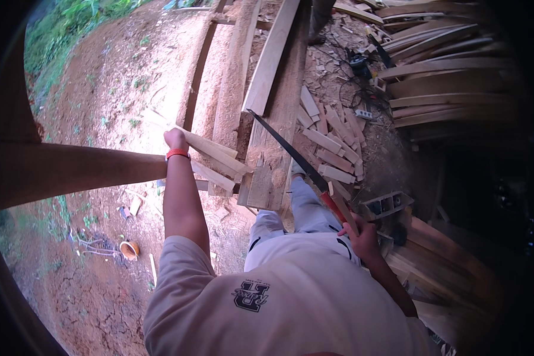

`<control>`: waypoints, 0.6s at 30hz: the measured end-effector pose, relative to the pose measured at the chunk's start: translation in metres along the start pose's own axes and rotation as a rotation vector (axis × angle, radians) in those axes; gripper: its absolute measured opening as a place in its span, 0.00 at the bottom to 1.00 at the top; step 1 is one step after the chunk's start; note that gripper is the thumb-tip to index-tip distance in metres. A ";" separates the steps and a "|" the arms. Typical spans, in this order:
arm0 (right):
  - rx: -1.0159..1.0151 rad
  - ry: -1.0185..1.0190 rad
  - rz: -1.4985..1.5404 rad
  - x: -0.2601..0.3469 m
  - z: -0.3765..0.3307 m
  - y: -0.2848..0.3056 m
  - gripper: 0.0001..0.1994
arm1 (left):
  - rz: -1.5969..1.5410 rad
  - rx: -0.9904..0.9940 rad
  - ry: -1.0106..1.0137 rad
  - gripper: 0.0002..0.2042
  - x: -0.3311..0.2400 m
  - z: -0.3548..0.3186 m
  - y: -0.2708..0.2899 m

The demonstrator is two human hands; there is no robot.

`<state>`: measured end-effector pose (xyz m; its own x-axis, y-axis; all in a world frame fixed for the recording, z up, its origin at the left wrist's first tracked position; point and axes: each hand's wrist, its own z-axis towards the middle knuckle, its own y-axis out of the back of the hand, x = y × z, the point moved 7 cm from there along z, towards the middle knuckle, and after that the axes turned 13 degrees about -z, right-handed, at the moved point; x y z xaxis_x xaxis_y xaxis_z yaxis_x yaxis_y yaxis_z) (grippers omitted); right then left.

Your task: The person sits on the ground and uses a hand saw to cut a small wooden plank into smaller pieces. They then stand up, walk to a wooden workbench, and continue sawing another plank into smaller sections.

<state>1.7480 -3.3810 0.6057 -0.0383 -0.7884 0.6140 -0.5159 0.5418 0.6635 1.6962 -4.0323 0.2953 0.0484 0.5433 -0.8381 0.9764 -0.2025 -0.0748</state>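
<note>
— Where is the saw?
— Right hand [362,237] closed on the handsaw [291,153], blade running toward eleven o'clock over the plank [273,148].
— And the left?
— Left hand [175,139] clasps wooden slats [210,155], apparently steadying them.

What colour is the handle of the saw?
Red, on the saw handle in the right hand; head view.

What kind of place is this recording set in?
Likely an outdoor woodworking site: red dirt ground, stacked planks, short offcuts by a sawdust-covered beam, and a handsaw in the right hand.
</note>
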 end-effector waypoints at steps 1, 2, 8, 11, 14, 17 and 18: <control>-0.022 -0.055 0.027 -0.004 -0.011 0.000 0.14 | 0.051 0.005 0.010 0.20 -0.012 -0.012 -0.016; -0.033 -0.098 0.047 -0.005 -0.019 -0.001 0.13 | 0.064 -0.050 0.037 0.18 -0.020 -0.015 -0.018; -0.111 -0.144 0.152 -0.009 -0.040 -0.010 0.14 | -0.034 -0.265 0.209 0.15 -0.021 -0.007 -0.011; -0.080 -0.207 0.097 -0.008 -0.046 -0.009 0.15 | 0.875 -0.013 0.024 0.14 -0.029 0.000 -0.025; -0.133 -0.166 0.167 -0.006 -0.047 -0.012 0.15 | 1.749 0.253 -0.197 0.14 -0.021 0.008 -0.036; -0.152 -0.140 0.161 -0.017 -0.051 -0.020 0.15 | 1.088 0.174 0.070 0.14 -0.016 0.018 -0.016; -0.138 -0.168 0.172 -0.019 -0.053 -0.021 0.15 | 0.863 0.144 0.149 0.15 -0.014 0.019 -0.009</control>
<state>1.8049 -3.3620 0.6022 -0.2628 -0.7121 0.6510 -0.3686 0.6977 0.6143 1.6829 -4.0538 0.2977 0.7924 0.2522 -0.5555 0.5513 -0.6859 0.4751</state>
